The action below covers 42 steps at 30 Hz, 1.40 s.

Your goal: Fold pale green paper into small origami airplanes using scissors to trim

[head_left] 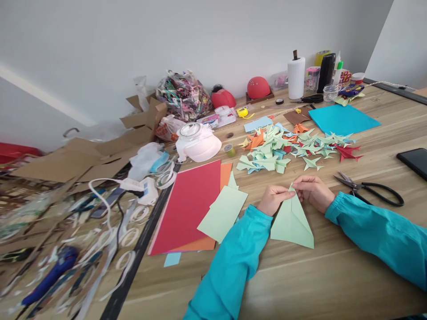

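Note:
A sheet of pale green paper [291,222], folded to a point at its far end, lies on the table between my hands. My left hand [274,199] pinches it near the tip from the left. On the other side, my right hand [313,192] has its thumb and fingers closed on the folded tip. Creases run down from the point toward the wide near edge. Beyond my hands is a heap of folded paper shapes [271,149] in green, orange, red and blue. Black-handled scissors [370,189] rest to the right of my right hand, blades partly spread.
Left of my arms lie a red sheet stack [190,209] and pale green sheets [223,213]. A blue sheet [345,119] is at the back right, a phone [415,161] at the right edge. Cables, a blue glue gun [50,275] and cardboard [76,160] crowd the left.

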Available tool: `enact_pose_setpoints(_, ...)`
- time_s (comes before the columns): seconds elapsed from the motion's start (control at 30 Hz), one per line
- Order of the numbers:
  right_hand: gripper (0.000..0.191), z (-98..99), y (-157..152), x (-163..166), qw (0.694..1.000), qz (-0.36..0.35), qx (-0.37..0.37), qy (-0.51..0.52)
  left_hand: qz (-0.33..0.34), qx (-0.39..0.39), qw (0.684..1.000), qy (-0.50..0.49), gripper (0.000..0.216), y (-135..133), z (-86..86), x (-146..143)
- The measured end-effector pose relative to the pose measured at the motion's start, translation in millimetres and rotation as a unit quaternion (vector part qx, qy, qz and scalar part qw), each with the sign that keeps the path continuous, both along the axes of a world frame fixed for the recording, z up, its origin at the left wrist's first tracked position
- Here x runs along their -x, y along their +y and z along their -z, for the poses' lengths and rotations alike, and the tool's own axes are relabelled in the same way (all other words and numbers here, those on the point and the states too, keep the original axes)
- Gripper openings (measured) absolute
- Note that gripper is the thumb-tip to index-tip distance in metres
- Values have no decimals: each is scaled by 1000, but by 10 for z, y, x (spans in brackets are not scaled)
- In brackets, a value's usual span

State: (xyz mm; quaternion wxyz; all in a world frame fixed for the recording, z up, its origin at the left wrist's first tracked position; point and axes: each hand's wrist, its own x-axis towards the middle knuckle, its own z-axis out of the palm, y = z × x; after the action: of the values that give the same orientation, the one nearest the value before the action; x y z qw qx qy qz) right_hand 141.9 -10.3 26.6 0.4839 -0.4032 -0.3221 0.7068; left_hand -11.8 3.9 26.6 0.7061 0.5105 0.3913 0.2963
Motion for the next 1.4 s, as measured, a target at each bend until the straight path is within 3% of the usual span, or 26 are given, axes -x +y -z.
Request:
enact_pose_setpoints(0.2, 19, -7, 26, -35, 1000, 2, -10, 15, 5, -23, 999, 37, 27, -20, 23, -3)
enact_pose_setpoints(0.37, 25, -13, 15, -17, 1000, -4, -22, 9, -83, 1, 997, -5, 27, -20, 29, -18)
enact_pose_setpoints(0.57, 26, 15, -8, -1, 997, -23, -52, -47, -130, -50, 990, 27, 36, -38, 26, -32)
enact_pose_setpoints(0.9, 25, -28, -16, -9, 986, -52, -85, -135, -127, -81, 988, 29, 43, -61, 26, -54)
enact_pose_setpoints(1.13, 21, -74, -28, -15, 978, -87, -93, -164, -153, -163, 974, 43, 41, -18, 36, -23)
enact_pose_setpoints(1.4, 27, -59, -19, 0, 980, -74, -86, -161, -104, -253, 957, 98, 40, -57, 0, -38)
